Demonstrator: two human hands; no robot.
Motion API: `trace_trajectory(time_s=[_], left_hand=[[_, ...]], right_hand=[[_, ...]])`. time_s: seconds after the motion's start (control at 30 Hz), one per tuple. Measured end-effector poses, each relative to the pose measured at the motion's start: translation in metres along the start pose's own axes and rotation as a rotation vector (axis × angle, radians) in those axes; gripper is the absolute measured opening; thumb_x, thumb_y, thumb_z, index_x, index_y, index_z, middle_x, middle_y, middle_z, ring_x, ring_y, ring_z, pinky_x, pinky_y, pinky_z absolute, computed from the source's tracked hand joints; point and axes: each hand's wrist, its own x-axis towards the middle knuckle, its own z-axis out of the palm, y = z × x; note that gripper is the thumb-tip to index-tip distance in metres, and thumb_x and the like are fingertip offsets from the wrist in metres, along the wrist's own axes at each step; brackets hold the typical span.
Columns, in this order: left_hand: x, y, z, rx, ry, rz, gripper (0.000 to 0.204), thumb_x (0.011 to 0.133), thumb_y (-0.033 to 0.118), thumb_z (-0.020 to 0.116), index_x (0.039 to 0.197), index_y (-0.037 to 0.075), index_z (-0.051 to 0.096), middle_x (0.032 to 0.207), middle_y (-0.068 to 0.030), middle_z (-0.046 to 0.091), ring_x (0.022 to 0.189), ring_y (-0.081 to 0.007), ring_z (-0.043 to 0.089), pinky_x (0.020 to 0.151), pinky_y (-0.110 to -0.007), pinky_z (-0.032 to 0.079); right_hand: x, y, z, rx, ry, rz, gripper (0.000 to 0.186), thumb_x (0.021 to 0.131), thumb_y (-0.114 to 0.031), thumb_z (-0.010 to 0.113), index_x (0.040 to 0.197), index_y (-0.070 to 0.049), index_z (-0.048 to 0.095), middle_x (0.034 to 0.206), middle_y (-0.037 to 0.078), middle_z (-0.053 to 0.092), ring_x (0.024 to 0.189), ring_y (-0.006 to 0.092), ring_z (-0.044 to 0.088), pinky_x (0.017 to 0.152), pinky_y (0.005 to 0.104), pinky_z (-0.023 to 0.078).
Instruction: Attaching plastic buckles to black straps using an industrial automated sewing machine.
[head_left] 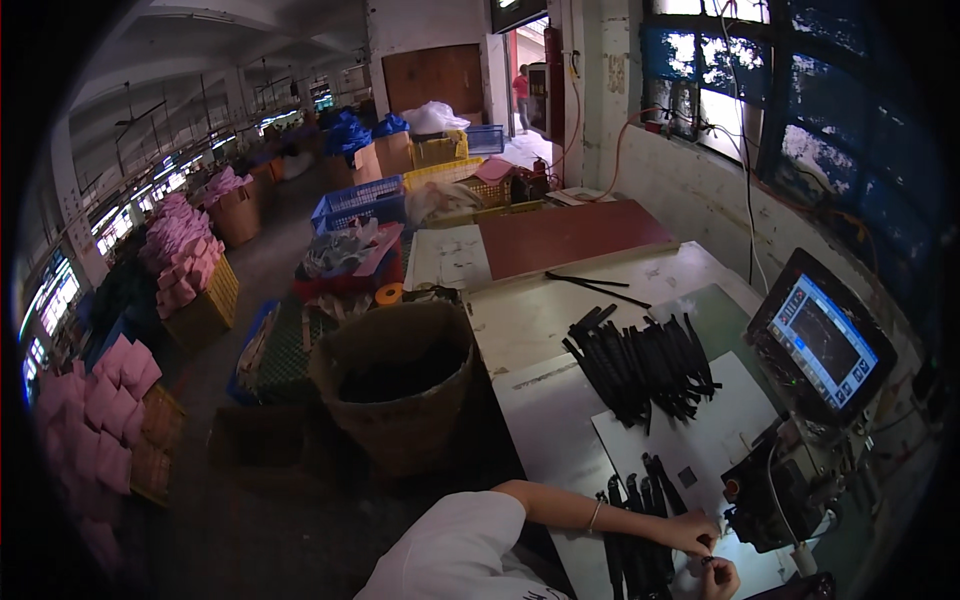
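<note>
My left hand (690, 532), at the lower right, has its fingertips closed on a small dark piece beside the sewing machine (775, 485). Just below it my right hand (720, 578) pinches at the same small dark piece, whose exact shape I cannot make out. Long black strips (640, 530) lie under and beside my left forearm on the worktable (535, 420). A larger pile of black strips (640, 365) lies farther back on a white board. A touchscreen (815, 340) stands above the machine.
A large bin with dark contents (390, 420) stands left of the worktable. Crates (355, 205), a red board (570, 235) and pink bundles (100, 410) are farther off. A wall with windows (700, 90) runs along the right, and a person (521, 90) stands in the far doorway.
</note>
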Motion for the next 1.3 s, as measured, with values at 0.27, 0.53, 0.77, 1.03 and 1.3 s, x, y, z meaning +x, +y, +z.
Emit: trace_trajectory(time_s=[0.27,0.53,0.77,1.03,1.3], left_hand=[[-0.009,0.011,-0.008,0.294,0.184,0.050,0.014,0.072,0.019,0.069,0.079,0.007,0.068,0.071,-0.0079,0.064,0.066,-0.0215,0.058,0.068,-0.032,0.044],[0.004,0.017,-0.022,0.158,0.092,-0.225,0.011,0.073,0.018,0.070,0.078,0.009,0.067,0.077,-0.0009,0.067,0.075,-0.0146,0.061,0.093,-0.034,0.031],[0.008,0.028,-0.017,0.241,0.061,-0.138,0.010,0.073,0.018,0.070,0.079,0.010,0.067,0.076,0.0000,0.066,0.075,-0.0143,0.060,0.095,-0.036,0.029],[-0.015,0.028,-0.006,0.369,0.087,-0.020,0.010,0.072,0.019,0.070,0.076,0.011,0.066,0.074,-0.0008,0.065,0.072,-0.0163,0.061,0.093,-0.038,0.033],[-0.018,0.033,-0.012,0.301,0.055,-0.116,0.011,0.074,0.021,0.069,0.078,0.010,0.067,0.076,-0.0022,0.065,0.076,-0.0174,0.060,0.092,-0.037,0.034]], right_hand=[[-0.005,-0.073,0.043,-0.280,0.457,-0.036,0.009,0.080,-0.001,0.057,0.073,0.000,0.051,0.063,0.003,0.053,0.056,0.0098,0.050,0.053,0.0239,0.043],[0.015,-0.087,0.069,-0.413,0.597,-0.187,0.012,0.075,-0.006,0.065,0.077,0.000,0.055,0.061,0.009,0.057,0.052,0.0152,0.057,0.051,0.0260,0.046],[0.011,-0.087,0.064,-0.462,0.619,-0.253,0.011,0.074,-0.005,0.064,0.076,0.000,0.054,0.062,0.012,0.056,0.053,0.0223,0.057,0.050,0.0298,0.045],[-0.005,-0.076,0.076,-0.679,0.561,-0.366,0.013,0.074,-0.008,0.065,0.073,-0.002,0.054,0.064,0.013,0.054,0.056,0.0285,0.056,0.050,0.0360,0.044],[-0.009,-0.076,0.082,-0.587,0.597,-0.316,0.013,0.073,-0.007,0.066,0.076,0.000,0.055,0.062,0.013,0.056,0.053,0.0271,0.057,0.050,0.0338,0.045]])
